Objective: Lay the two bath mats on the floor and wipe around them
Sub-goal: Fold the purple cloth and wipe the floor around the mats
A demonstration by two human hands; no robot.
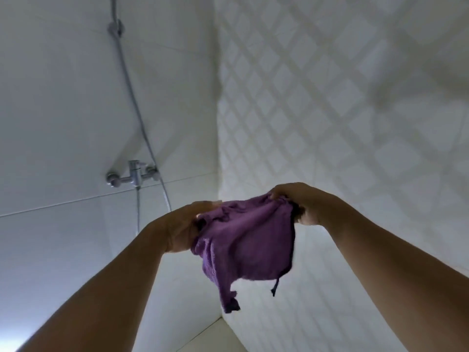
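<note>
A tiled shower corner fills the view: a plain white left wall (63,110) and a right wall (342,97) with a diamond lattice. A sliver of floor (213,336) shows at the bottom where they meet.

The left hand (182,229) has its fingers curled round the upper left edge of a purple cloth (248,240). The right hand (302,204) pinches the bunched upper right corner, knuckles up. The cloth hangs in the air between them in front of the corner, well above the floor and touching neither wall. Beyond the left hand, a chrome mixer (133,175) sits on the left wall with a hose (132,97) running up from it.

This looks like readying the cloth for wiping. To do it well, I would draw the two grips apart to take out the bunching, then fold the cloth into a flat pad so a broad face meets the floor rather than a wad. No mats are in view, so whether they are laid cannot be told.

The cloth is soft, napped terry, limp and creased. Its lower edge is uneven, with two dark tags or loops dangling. It should drape readily and fold without springing back. Whether it is wet cannot be told.
</note>
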